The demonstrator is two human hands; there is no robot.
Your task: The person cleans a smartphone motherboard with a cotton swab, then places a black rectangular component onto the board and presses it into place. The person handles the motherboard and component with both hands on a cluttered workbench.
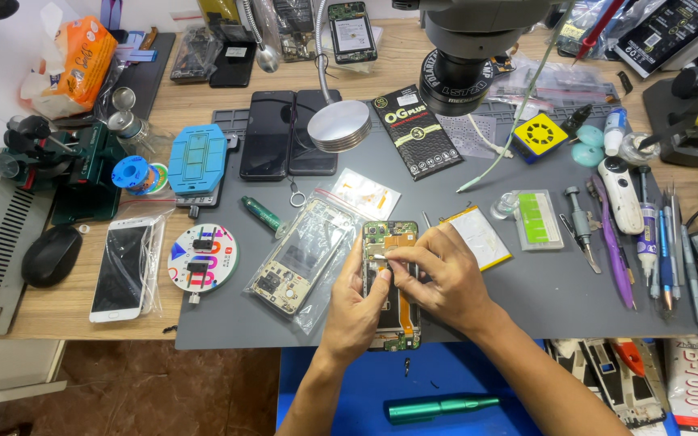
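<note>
holding one opened phone on the grey mat of the tabletop, the left hand grips its side and the right hand pinches a small part on it. two black phones lie further back, one white phone left.

A single head-worn camera looks steeply down from above, facing forward across the grey rubber work mat on the wooden bench. It sits close, with both forearms entering from the bottom edge.
</note>
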